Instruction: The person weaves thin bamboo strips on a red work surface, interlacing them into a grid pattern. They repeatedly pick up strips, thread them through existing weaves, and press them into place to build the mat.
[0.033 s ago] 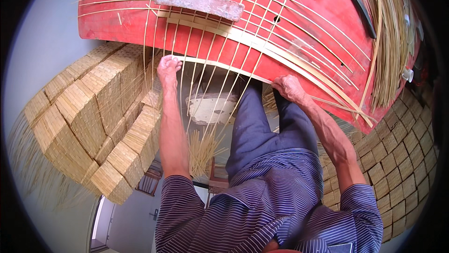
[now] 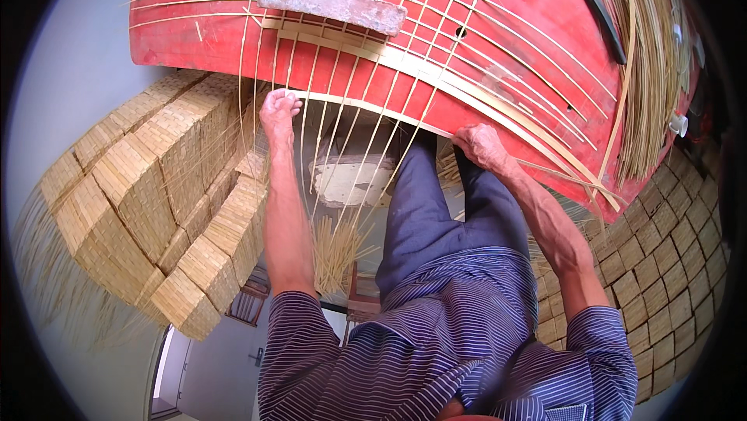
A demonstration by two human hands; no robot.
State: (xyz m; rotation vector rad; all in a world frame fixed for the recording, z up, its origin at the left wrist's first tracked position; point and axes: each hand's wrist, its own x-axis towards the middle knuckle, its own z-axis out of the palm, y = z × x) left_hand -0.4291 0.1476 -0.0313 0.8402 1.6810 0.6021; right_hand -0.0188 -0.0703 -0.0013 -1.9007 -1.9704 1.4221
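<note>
A loose lattice of thin bamboo strips [image 2: 366,71] lies across a red board [image 2: 529,8], and its long ends hang over the near edge toward my lap. My left hand [image 2: 278,110] pinches the left end of a pale crosswise strip [image 2: 350,102] at the board's near edge. My right hand [image 2: 481,145] presses and grips the same strip further right, at the edge. A flat grey stone block [image 2: 333,5] weighs the strips down at the far side.
A bundle of loose bamboo strips [image 2: 650,63] and a dark curved blade [image 2: 595,5] lie on the board's right part. Stacks of folded woven mats stand at my left [image 2: 156,195] and right [image 2: 669,250]. Short strip offcuts [image 2: 338,254] lie below.
</note>
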